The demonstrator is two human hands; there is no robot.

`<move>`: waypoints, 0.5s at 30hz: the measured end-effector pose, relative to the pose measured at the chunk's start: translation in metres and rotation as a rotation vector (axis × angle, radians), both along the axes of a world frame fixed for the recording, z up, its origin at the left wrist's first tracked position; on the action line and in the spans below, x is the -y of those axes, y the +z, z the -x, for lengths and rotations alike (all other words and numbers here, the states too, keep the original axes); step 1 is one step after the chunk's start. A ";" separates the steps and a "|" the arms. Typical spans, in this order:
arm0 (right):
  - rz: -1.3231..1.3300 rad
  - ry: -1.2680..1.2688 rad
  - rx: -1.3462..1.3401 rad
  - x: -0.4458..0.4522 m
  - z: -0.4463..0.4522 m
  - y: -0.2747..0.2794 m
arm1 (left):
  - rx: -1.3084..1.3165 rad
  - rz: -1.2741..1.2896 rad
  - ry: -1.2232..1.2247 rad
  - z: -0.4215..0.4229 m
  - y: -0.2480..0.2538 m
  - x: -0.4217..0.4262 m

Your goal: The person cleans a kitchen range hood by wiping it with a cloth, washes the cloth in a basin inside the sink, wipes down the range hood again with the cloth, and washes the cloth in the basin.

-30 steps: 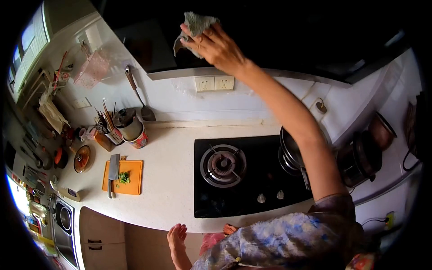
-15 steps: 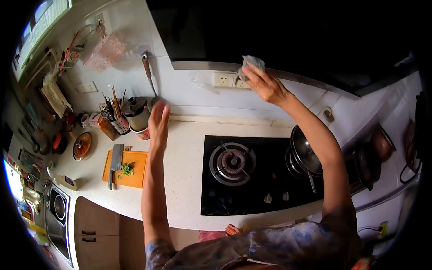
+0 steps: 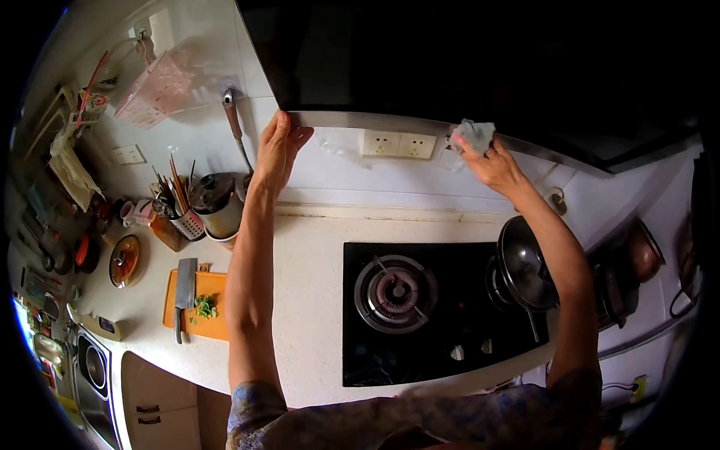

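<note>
We look down past both arms toward a black range hood (image 3: pixel 450 60). The left hand (image 3: pixel 276 154), raised in mid-air half a second ago, is now up at the left end of the hood's metal lower edge (image 3: pixel 360 120); its fingers are bent, but we cannot tell whether they grip. The right hand (image 3: pixel 499 169) clutches a crumpled grey cloth (image 3: pixel 477 133), which has shifted rightward along that edge, to just right of the wall sockets (image 3: pixel 420 145). So both hands are now at the rim, above a gas stove (image 3: pixel 442 352) with a wok (image 3: pixel 519 259).
</note>
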State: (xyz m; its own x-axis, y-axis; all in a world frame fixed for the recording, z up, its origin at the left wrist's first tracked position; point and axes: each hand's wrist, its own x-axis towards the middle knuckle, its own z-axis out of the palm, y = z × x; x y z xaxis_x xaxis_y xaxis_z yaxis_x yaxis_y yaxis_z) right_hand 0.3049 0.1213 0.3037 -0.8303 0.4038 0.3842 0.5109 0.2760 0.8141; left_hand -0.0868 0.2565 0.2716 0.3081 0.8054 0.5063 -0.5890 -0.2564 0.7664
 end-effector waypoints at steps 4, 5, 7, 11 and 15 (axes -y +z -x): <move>0.031 -0.119 -0.062 -0.006 0.008 -0.008 | 0.052 0.047 -0.009 -0.001 0.005 0.002; -0.003 -0.092 -0.081 -0.009 0.024 -0.004 | 0.050 0.045 -0.004 -0.001 0.004 0.000; -0.092 -0.029 -0.061 -0.035 0.063 -0.017 | 0.035 0.044 -0.021 -0.002 0.001 -0.006; -0.197 0.269 -0.111 -0.091 0.156 -0.022 | -0.060 0.142 0.103 -0.003 0.006 0.003; -0.243 0.340 -0.070 -0.102 0.215 -0.006 | -0.048 0.061 0.021 0.004 0.000 -0.006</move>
